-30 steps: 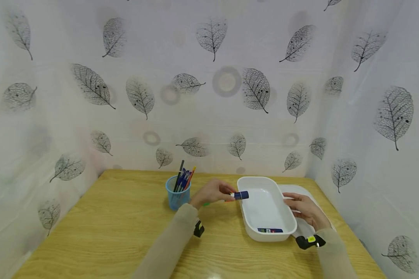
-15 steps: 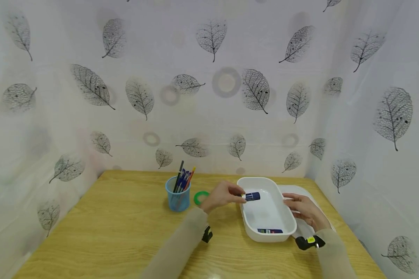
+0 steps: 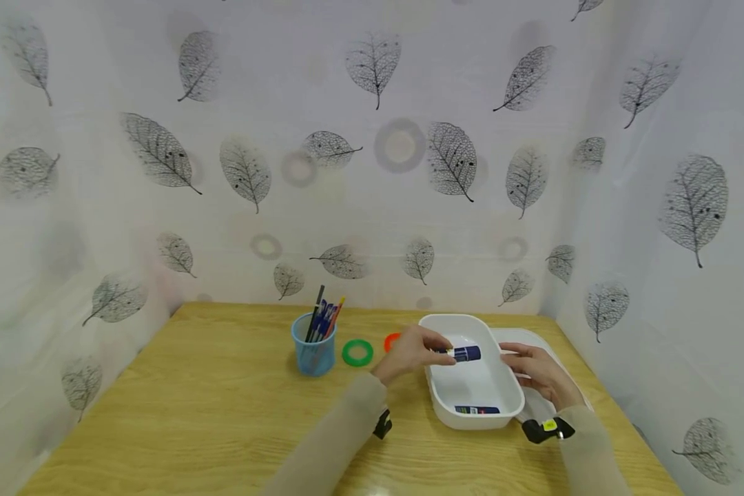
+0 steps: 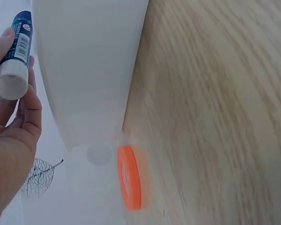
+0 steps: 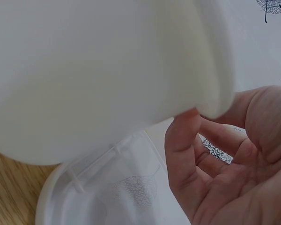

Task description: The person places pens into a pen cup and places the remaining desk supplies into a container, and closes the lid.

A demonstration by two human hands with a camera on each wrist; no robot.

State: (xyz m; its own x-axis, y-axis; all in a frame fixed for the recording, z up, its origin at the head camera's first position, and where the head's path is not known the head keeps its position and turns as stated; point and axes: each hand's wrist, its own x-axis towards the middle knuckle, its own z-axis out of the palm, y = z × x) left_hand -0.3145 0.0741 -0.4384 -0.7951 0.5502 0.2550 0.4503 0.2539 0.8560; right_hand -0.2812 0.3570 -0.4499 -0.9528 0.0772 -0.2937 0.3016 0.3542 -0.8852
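No wording can be read anywhere. The blue glue stick (image 4: 16, 44) pinched in the left hand's fingers (image 4: 30, 112) bears a white label with a barcode, its print too blurred to make out. A second glue stick (image 3: 479, 410) in the white tub (image 3: 437, 393) shows an equally illegible label.

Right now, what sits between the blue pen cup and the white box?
In the head view, a green ring and then an orange ring lie on the table between the blue pen cup and the white box.
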